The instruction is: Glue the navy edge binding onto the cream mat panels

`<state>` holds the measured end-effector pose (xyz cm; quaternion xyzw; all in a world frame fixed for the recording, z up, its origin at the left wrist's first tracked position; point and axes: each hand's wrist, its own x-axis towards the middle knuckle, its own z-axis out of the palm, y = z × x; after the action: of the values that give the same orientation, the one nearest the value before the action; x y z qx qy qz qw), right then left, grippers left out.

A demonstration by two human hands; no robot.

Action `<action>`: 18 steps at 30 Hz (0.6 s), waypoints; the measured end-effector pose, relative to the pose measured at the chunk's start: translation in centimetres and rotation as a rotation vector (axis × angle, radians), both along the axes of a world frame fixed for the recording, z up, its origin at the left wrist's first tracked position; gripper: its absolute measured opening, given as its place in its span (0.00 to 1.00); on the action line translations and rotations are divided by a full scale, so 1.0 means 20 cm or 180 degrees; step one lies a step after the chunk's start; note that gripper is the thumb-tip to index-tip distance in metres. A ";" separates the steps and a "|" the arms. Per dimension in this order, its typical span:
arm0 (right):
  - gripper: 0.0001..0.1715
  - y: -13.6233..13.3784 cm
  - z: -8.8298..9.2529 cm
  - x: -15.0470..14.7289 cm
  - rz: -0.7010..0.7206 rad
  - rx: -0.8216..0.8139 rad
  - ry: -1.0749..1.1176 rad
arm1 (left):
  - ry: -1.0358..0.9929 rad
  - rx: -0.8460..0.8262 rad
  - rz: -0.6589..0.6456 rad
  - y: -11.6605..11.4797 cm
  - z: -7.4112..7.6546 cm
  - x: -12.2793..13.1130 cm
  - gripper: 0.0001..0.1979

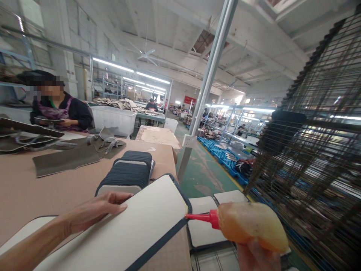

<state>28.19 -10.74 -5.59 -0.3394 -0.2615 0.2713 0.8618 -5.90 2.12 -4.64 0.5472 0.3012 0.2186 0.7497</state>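
My left hand (97,210) grips the near long edge of a white panel (135,222) with a dark blue rim, thumb on top and fingers underneath. The panel is held tilted over the table's corner. In my right hand (258,254) is a glue bottle (251,224), soft and translucent with amber liquid inside, lying on its side. Its red nozzle points left and its tip touches the panel's rim near the right corner. A second white panel (25,229) lies partly hidden under my left forearm.
A stack of dark blue-edged pieces (125,169) stands on the brown table (70,192). Grey-brown cut pieces (66,158) lie at the left, near a seated person (62,109). White panels (207,229) rest right of the table. A metal post (207,75) and wire racks (318,98) rise beyond.
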 end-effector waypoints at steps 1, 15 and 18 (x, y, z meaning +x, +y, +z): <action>0.20 0.00 -0.01 0.00 -0.0062 -0.0025 0.0028 | 0.0007 -0.0018 0.0011 0.00 -0.01 0.00 0.23; 0.30 -0.01 0.02 -0.05 0.0138 -0.0068 -0.0117 | 0.0033 0.0017 0.0255 -0.04 -0.06 0.05 0.25; 0.25 0.00 0.00 -0.05 0.0146 0.0005 -0.0195 | 0.0017 -0.0003 0.0267 -0.03 -0.07 0.05 0.24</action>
<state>27.28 -10.83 -5.62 -0.3408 -0.2957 0.2803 0.8472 -4.83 1.48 -6.05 0.5343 0.3259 0.2482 0.7394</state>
